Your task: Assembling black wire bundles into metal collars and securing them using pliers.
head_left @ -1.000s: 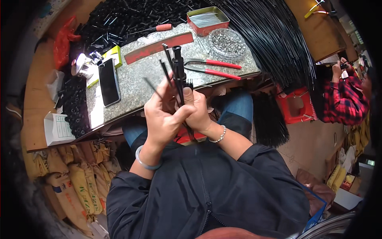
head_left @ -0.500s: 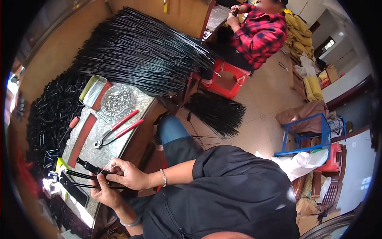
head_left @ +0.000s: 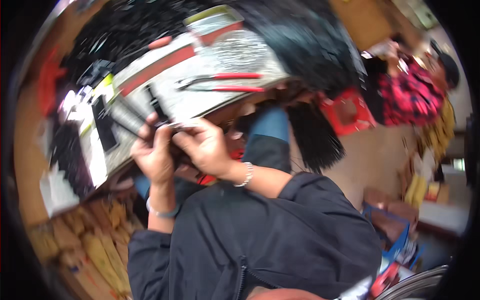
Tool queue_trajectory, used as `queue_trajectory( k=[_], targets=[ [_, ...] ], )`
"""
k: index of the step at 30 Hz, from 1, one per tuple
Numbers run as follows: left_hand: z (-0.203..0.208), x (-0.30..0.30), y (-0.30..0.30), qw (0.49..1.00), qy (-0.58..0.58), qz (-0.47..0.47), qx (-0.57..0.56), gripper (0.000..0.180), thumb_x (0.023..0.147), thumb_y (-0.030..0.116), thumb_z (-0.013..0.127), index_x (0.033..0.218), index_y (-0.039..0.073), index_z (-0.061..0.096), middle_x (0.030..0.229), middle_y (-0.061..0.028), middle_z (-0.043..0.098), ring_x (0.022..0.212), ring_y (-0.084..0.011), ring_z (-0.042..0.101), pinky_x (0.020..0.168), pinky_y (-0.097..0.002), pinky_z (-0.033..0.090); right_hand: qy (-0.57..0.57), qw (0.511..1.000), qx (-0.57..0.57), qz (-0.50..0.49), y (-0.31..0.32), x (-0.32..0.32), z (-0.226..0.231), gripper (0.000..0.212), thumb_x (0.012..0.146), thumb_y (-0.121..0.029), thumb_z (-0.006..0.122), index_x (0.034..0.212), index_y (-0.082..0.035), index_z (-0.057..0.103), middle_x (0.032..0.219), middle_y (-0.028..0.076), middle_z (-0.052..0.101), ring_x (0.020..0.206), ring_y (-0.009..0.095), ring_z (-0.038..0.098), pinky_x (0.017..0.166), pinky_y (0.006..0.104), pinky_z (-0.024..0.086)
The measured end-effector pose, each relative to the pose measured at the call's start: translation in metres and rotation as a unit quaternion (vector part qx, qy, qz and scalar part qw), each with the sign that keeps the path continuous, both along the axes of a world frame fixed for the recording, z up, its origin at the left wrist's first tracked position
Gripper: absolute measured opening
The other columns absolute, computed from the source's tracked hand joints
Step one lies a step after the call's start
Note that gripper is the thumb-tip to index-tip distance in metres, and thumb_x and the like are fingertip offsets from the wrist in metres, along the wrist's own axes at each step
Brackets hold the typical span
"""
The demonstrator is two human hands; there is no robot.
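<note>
My left hand (head_left: 156, 156) is closed around a slim black plastic piece (head_left: 156, 102) whose upper end sticks up past the fingers. Thin black rods (head_left: 125, 121) reach out from the same grip toward the upper left. Close against it, my right hand (head_left: 204, 148) has thumb and fingers pinched together at the near end of the piece. Whatever lies in that pinch is too small and blurred to name. Both hands are held over the front edge of the stone-topped bench (head_left: 200, 107). Red-handled pincers (head_left: 220, 82) lie on the bench just beyond them.
A dark phone (head_left: 104, 124) lies at the bench's left. A bowl of small metal parts (head_left: 240, 51), an open tin (head_left: 214, 22) and a red strip (head_left: 157, 70) are farther back. Black rods (head_left: 300, 40) are heaped behind. Another person (head_left: 412, 92) sits at right.
The whole view has swung round and is now blurred, so the bench appears higher and turned. Both hands remain together at the black piece.
</note>
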State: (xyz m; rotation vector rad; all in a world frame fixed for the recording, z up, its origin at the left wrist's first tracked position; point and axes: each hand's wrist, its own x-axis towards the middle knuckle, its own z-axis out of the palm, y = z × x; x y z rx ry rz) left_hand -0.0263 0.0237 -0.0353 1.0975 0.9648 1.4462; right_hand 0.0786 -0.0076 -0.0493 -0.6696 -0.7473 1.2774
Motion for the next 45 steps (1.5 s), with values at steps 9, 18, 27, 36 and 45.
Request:
queue_trajectory(
  k=[9, 18, 27, 36, 45],
  targets=[
    [0.005, -0.002, -0.005, 0.998, -0.035, 0.001, 0.05, 0.028, 0.08, 0.008, 0.068, 0.104, -0.004, 0.06, 0.085, -0.0013, 0.063, 0.074, -0.0058, 0.056, 0.067, -0.0186, 0.045, -0.022, 1.0, 0.005, -0.002, 0.0, -0.008, -0.005, 0.016, 0.087, -0.011, 0.061, 0.096, 0.002, 0.059, 0.091, 0.003, 0.063, 0.081, 0.004, 0.055, 0.072, 0.0182, 0.045],
    [0.0, 0.0, -0.006, 0.997, -0.055, 0.013, 0.054, 0.028, 0.082, 0.012, 0.068, 0.105, -0.003, 0.061, 0.085, -0.002, 0.064, 0.074, -0.0066, 0.057, 0.069, -0.0202, 0.045, 0.03, 0.995, -0.044, 0.082, 0.014, 0.0, -0.001, 0.018, 0.085, -0.015, 0.064, 0.089, 0.003, 0.061, 0.078, 0.004, 0.063, 0.066, 0.005, 0.056, 0.059, 0.0193, 0.047],
    [0.012, -0.002, -0.01, 0.998, 0.007, 0.006, 0.059, 0.029, 0.081, 0.013, 0.069, 0.105, -0.001, 0.062, 0.082, -0.0015, 0.065, 0.067, -0.0031, 0.054, 0.058, -0.0151, 0.04, 0.047, 0.997, -0.012, 0.054, 0.008, -0.007, -0.001, 0.014, 0.084, -0.01, 0.065, 0.09, 0.001, 0.061, 0.082, 0.003, 0.063, 0.072, 0.004, 0.054, 0.063, 0.019, 0.046],
    [0.013, 0.002, -0.012, 0.995, 0.02, 0.04, 0.089, 0.03, 0.081, 0.006, 0.067, 0.107, -0.004, 0.058, 0.085, -0.0046, 0.065, 0.074, -0.0075, 0.058, 0.068, -0.0192, 0.046, 0.073, 0.996, -0.027, 0.048, 0.005, -0.004, -0.006, 0.012, 0.084, -0.011, 0.065, 0.089, 0.0, 0.062, 0.08, 0.002, 0.063, 0.07, 0.004, 0.054, 0.064, 0.0189, 0.046],
    [0.009, 0.004, -0.012, 0.995, -0.011, 0.031, 0.092, 0.027, 0.081, 0.005, 0.067, 0.106, -0.004, 0.059, 0.088, -0.0063, 0.065, 0.076, -0.0082, 0.059, 0.07, -0.0201, 0.046, 0.09, 0.983, -0.044, 0.155, 0.013, 0.003, -0.009, 0.013, 0.086, -0.008, 0.06, 0.095, 0.0, 0.061, 0.088, 0.006, 0.064, 0.078, 0.009, 0.059, 0.07, 0.0215, 0.049]
  ],
)
